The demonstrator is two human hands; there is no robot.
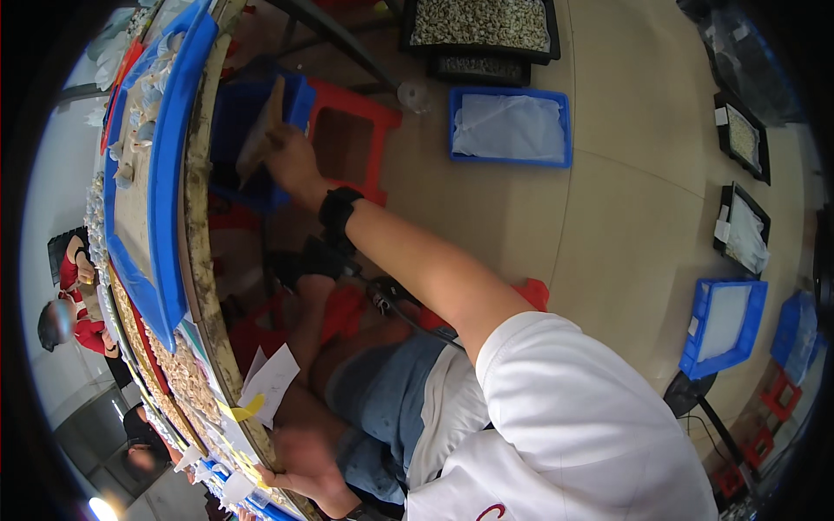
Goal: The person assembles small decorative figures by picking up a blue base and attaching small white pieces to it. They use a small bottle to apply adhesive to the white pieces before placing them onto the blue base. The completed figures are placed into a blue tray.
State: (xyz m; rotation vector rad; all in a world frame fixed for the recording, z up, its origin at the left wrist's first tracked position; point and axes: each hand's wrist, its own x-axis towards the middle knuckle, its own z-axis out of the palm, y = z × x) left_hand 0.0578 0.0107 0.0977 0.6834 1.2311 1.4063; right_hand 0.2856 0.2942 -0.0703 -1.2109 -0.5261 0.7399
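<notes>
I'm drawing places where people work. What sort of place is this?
Probably a workshop or small factory: small pale pieces lie heaped on a worktable, a person in red is across it, and a blue plastic tray is on the floor.

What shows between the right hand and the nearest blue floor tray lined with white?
In the head view, a red stool, then tan floor, between the right hand and tray.
</notes>
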